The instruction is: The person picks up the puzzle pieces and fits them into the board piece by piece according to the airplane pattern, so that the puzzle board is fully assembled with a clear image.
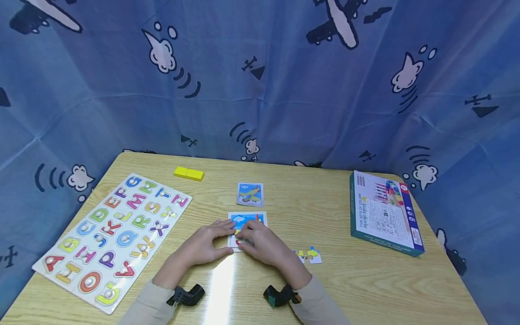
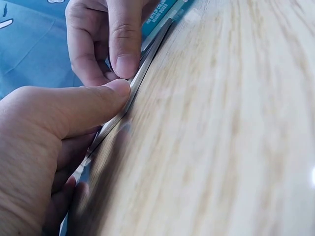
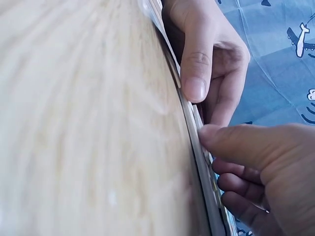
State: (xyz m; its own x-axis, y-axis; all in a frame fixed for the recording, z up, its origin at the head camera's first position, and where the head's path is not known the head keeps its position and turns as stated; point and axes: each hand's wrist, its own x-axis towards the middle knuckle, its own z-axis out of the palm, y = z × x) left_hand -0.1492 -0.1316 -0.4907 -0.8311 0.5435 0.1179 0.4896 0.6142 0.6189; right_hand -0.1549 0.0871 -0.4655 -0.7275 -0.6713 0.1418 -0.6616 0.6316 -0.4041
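A small picture puzzle board with a blue sky scene and white border lies at the table's middle. My left hand rests on its left side, fingers fairly straight and thumb by the near corner. Over the board, my right hand has its fingers bunched, thumb and fingertips pinching a puzzle piece that they mostly hide. Behind the board lies a small card with a yellow plane. Loose puzzle pieces with yellow parts sit right of the right hand. Both wrist views show the thumbs at the board's edge.
A white alphabet board with knobbed letters covers the table's left side. A yellow block lies at the back left. On the right stands a flat box of beads. A blue curtain hangs behind the wooden table.
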